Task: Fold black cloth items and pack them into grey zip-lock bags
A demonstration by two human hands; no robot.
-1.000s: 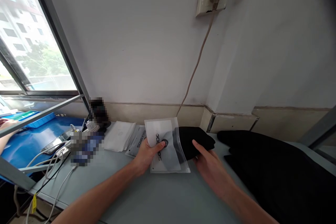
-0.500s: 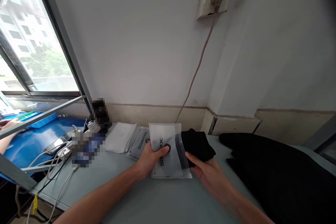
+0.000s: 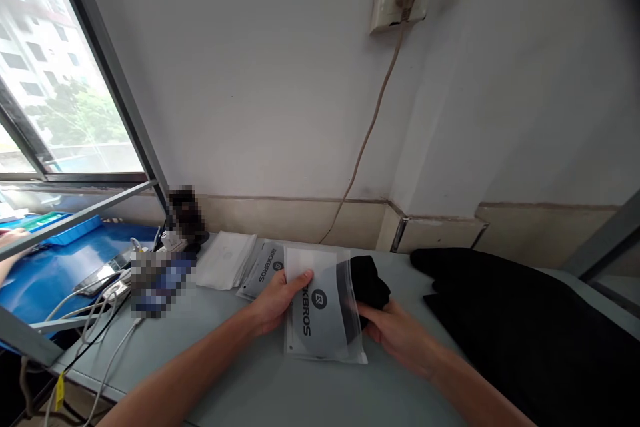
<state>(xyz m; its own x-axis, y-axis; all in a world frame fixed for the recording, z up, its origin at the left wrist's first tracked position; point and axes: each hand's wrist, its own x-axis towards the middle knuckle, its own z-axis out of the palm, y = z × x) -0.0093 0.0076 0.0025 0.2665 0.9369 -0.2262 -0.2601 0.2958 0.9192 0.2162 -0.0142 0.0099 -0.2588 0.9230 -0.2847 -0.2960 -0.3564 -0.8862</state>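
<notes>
My left hand (image 3: 277, 300) grips the left edge of a frosted zip bag (image 3: 325, 333) printed ROCKBROS, thumb on its front. At the bag's right side, my right hand (image 3: 387, 330) is closed on a folded black cloth (image 3: 370, 283). Part of the cloth lies behind or inside the bag's right edge; I cannot tell how far in it is. The right fingertips are partly hidden by the bag and cloth. Just left of the held bag lie more printed ROCKBROS bags (image 3: 260, 271), beside a stack of plain whitish bags (image 3: 225, 260).
A large heap of black cloth (image 3: 520, 327) covers the right of the grey table (image 3: 240, 380). Left are cables (image 3: 107, 340), a blurred-out patch (image 3: 165, 283) and a metal frame post (image 3: 107, 60). Another person's hand (image 3: 13, 237) shows above a blue surface at far left.
The black cloth has moved left against the bag, and less of it shows. The bag has come slightly lower and nearer, its logo now uncovered by my left thumb.
</notes>
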